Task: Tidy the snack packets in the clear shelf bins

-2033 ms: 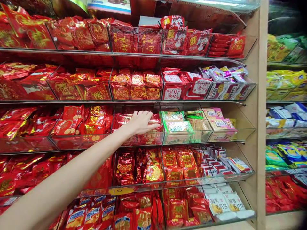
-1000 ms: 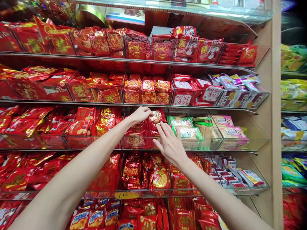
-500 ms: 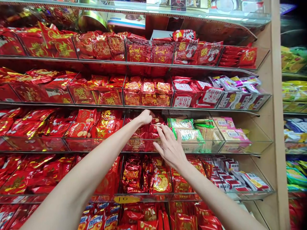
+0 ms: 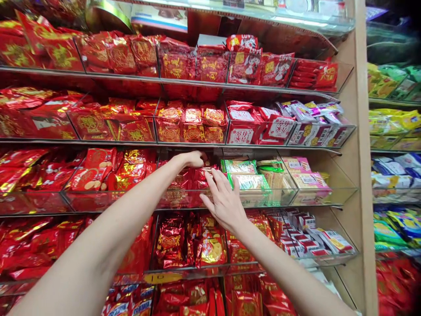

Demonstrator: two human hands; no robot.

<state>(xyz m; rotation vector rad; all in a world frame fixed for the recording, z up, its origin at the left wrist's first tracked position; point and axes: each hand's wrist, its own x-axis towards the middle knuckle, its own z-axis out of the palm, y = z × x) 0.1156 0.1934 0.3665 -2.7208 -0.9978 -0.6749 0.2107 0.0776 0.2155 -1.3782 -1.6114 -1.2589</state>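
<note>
My left hand [image 4: 196,159] reaches to the back of a middle-shelf compartment holding shiny red packets [image 4: 176,188]. Its fingers are curled, their tips out of sight behind the packets, so I cannot make out what they hold. In front of it, my right hand [image 4: 224,199] is spread over the compartment's front, its fingertips at a red packet [image 4: 201,175]. No object shows in that hand's grasp. Green-and-clear wafer packs [image 4: 251,182] lie right beside its fingers.
A clear front panel [image 4: 112,196] runs along the shelf. Dividers separate the compartments, and another shelf of red packets [image 4: 189,127] sits close above my hands. More packets [image 4: 210,248] fill the shelf below, near a yellow tag [image 4: 162,278]. A wooden upright [image 4: 360,175] stands at right.
The view has shifted, so the shelves appear farther left. My left hand has moved slightly right and deeper relative to the compartment. My right hand stays spread at its front.
</note>
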